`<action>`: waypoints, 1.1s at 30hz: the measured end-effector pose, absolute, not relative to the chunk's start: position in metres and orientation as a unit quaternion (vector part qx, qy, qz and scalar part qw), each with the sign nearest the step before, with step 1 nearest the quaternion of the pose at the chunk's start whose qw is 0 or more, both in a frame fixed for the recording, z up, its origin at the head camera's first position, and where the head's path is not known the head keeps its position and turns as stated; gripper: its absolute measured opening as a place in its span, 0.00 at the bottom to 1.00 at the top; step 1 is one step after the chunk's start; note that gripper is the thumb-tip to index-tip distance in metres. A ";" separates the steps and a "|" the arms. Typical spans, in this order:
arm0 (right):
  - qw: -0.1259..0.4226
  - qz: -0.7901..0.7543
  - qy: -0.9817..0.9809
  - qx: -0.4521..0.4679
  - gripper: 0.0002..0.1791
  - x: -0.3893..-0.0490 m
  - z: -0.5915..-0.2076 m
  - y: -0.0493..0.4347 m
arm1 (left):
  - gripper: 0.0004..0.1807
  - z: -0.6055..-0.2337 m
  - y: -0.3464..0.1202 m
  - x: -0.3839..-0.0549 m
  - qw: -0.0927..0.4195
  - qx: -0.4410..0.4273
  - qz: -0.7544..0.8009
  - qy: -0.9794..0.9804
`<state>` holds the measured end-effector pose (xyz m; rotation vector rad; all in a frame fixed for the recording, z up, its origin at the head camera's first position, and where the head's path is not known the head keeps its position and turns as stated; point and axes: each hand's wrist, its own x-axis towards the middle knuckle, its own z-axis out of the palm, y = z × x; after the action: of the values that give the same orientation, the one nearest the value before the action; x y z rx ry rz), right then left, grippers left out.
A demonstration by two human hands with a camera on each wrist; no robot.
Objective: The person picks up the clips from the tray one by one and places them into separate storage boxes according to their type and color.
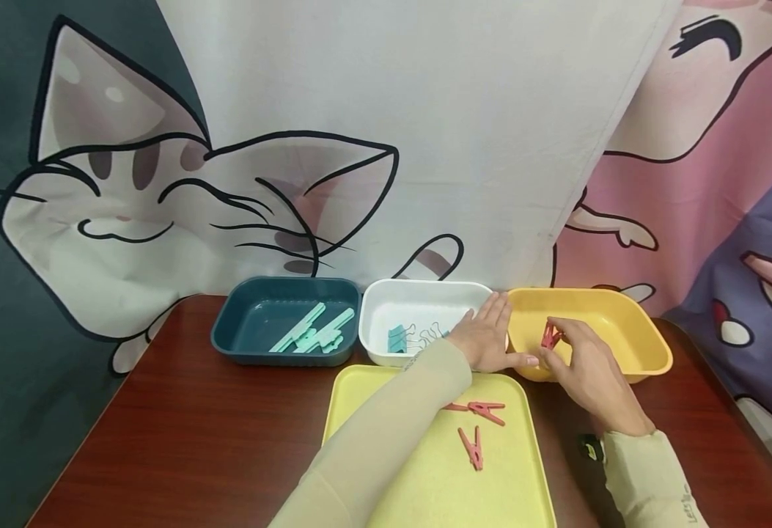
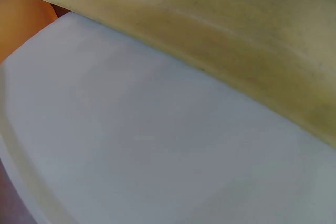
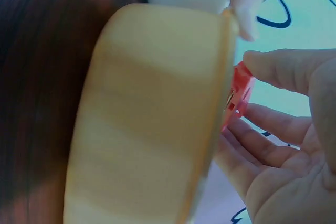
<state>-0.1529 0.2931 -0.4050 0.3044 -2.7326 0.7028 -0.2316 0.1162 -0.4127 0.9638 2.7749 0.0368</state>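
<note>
Over the yellow bin [image 1: 623, 330], my right hand [image 1: 593, 374] pinches a red clothespin [image 1: 549, 335] between thumb and fingers. In the right wrist view the clothespin [image 3: 240, 93] shows just past the bin's rim [image 3: 210, 129]. My left hand [image 1: 484, 339] lies with straight fingers across the neighbouring rims of the white bin [image 1: 418, 290] and the yellow bin, its thumb pointing toward the right hand. On the yellow tray [image 1: 491, 502] lie a red clothespin [image 1: 473, 447] and another [image 1: 487, 411], with part of a further one beside my left forearm.
Light-blue binder clips [image 1: 397, 339] lie in the white bin. The dark teal bin [image 1: 240, 323] at the left holds several mint-green clips [image 1: 306, 330]. All three bins stand in a row at the back of the brown table [image 1: 194, 425], before a printed cloth [image 1: 478, 147].
</note>
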 end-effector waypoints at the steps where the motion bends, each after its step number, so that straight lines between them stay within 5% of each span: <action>1: 0.151 0.246 -0.952 0.105 0.30 -0.154 -0.406 0.294 | 0.60 -0.413 0.116 -0.231 0.101 0.327 0.014 0.940; 14: 0.122 0.243 -0.956 0.113 0.27 -0.172 -0.417 0.306 | 0.60 -0.411 0.119 -0.231 0.103 0.326 0.013 0.940; 33: -0.054 0.273 -0.954 0.109 0.21 -0.197 -0.417 0.311 | 0.59 -0.413 0.117 -0.233 0.116 0.323 0.023 0.939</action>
<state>-0.1974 0.3105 -0.4171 0.3547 -3.1055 0.8883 -0.2334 0.1172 -0.4126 0.9464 2.7498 0.0671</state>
